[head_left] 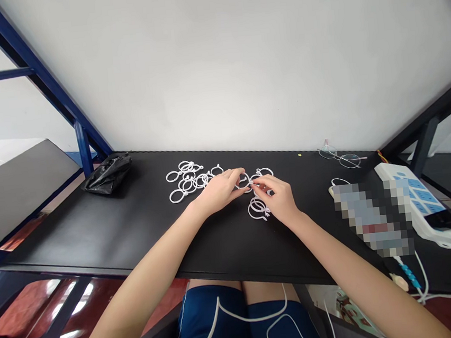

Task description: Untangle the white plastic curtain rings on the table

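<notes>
Both hands meet over the black desk around one thin white plastic ring (244, 182), which looks like a curtain ring. My left hand (223, 189) pinches its left side between thumb and fingers. At its right side, the fingertips of my right hand (276, 195) are closed on the small end of the ring. More white rings (187, 183) with little knobs or loops lie in a loose heap left of my left hand. A smaller group of rings (257, 207) lies below and beside my right hand, partly covered by it. Fingers hide part of the held ring.
A black plastic bag (108, 175) lies at the desk's left end. On the right are glasses (339, 156), a blurred phone (369, 219) on a cable and a white power strip (420, 198). A white cable (251, 319) crosses my lap. A wall stands behind the desk.
</notes>
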A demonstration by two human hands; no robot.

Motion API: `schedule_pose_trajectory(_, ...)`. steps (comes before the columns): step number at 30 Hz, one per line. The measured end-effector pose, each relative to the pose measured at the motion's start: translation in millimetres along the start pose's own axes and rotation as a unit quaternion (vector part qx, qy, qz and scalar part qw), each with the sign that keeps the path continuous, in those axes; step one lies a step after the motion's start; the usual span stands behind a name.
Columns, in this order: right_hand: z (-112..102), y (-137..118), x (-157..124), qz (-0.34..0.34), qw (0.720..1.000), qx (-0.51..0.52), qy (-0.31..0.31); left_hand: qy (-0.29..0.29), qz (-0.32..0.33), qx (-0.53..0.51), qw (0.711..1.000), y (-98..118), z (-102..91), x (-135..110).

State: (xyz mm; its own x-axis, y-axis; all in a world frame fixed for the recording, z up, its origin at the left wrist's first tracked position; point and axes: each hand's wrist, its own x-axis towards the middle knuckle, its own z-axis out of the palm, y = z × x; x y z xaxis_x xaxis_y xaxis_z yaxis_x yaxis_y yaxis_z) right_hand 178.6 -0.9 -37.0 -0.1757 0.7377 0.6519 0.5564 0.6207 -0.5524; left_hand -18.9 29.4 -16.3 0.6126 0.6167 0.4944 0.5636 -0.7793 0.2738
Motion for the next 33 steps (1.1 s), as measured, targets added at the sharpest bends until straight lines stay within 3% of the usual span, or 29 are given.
schedule_pose_trajectory(33, -7.4, 1.6, 2.6, -0.02, 0.999, 0.006, -0.04, -0.015, 0.014, 0.003, 1.0, 2.6, 2.4, -1.7)
